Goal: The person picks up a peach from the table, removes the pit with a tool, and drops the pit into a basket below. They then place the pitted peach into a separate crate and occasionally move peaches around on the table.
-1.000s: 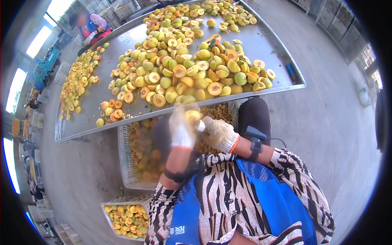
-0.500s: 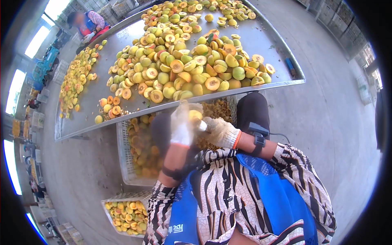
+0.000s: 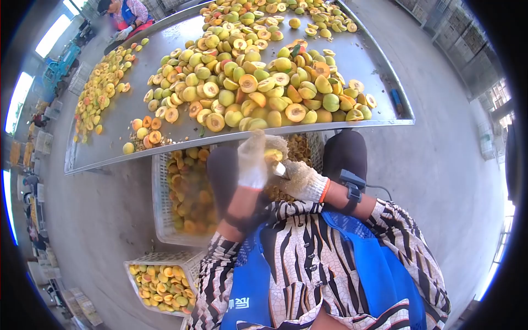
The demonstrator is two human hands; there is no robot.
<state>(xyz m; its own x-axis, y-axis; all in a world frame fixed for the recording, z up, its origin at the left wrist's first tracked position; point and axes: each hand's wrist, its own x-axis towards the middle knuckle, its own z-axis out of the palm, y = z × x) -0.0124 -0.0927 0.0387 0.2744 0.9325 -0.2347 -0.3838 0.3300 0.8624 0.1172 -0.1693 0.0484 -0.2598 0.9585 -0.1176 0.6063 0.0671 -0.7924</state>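
In its white knit glove, my left hand [image 3: 254,160] is closed around a yellow peach half [image 3: 272,156], just below the near rim of the metal table [image 3: 324,127]. My right hand [image 3: 301,180], gloved as well, grips a small tool with a whitish shaft [image 3: 280,169]. The tool's end meets the fruit, but its tip is hidden. Motion blurs the left glove and the peach. A large heap of cut peach halves [image 3: 247,83] lies on the table in front of me.
Beneath my hands is a crate [image 3: 317,151] of brownish scraps. To its left, a white crate [image 3: 161,206] holds peach halves; another peach-filled crate [image 3: 192,269] sits lower left. A co-worker [image 3: 129,16] is at the table's far left. A blue-handled object [image 3: 396,98] lies by the right rim.
My view has shifted slightly, so the table and crates sit differently in frame. Both hands stay together on the peach half and tool, with the left hand moving slightly.
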